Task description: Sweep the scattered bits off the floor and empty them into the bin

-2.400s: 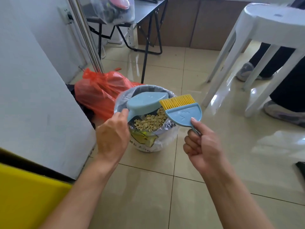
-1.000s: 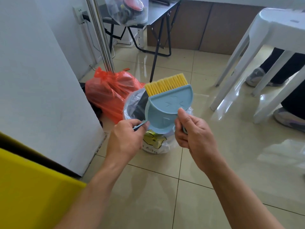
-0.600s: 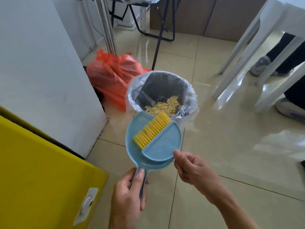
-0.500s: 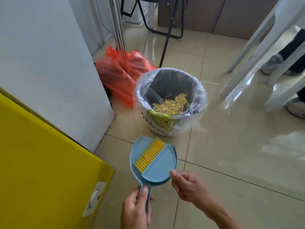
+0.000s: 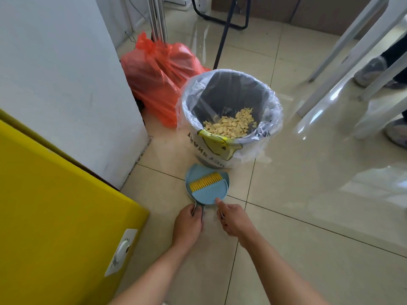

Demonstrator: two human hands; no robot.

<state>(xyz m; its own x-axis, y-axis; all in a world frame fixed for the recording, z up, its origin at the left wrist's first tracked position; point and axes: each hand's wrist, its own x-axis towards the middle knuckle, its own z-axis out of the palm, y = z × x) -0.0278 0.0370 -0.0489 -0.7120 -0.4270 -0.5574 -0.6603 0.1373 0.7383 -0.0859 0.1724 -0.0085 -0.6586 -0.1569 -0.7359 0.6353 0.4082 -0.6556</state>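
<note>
A small light-blue dustpan (image 5: 192,173) lies low over the tiled floor, just in front of the bin. A blue hand brush (image 5: 209,192) with yellow bristles rests nested inside the pan. My left hand (image 5: 188,223) grips the dustpan's handle. My right hand (image 5: 234,219) holds the brush's handle, thumb against the brush body. The bin (image 5: 273,100), lined with a clear plastic bag, holds a heap of pale yellow bits (image 5: 231,125).
A tied orange rubbish bag (image 5: 158,78) sits behind the bin against a white cabinet (image 5: 66,84). A yellow panel (image 5: 55,212) fills the lower left. White stool legs (image 5: 343,71) and another person's shoes (image 5: 372,71) are at the right.
The pan was tipped over the bin, then the brush was nested into it. Both hands have carried the pair down from the bin to floor level.
</note>
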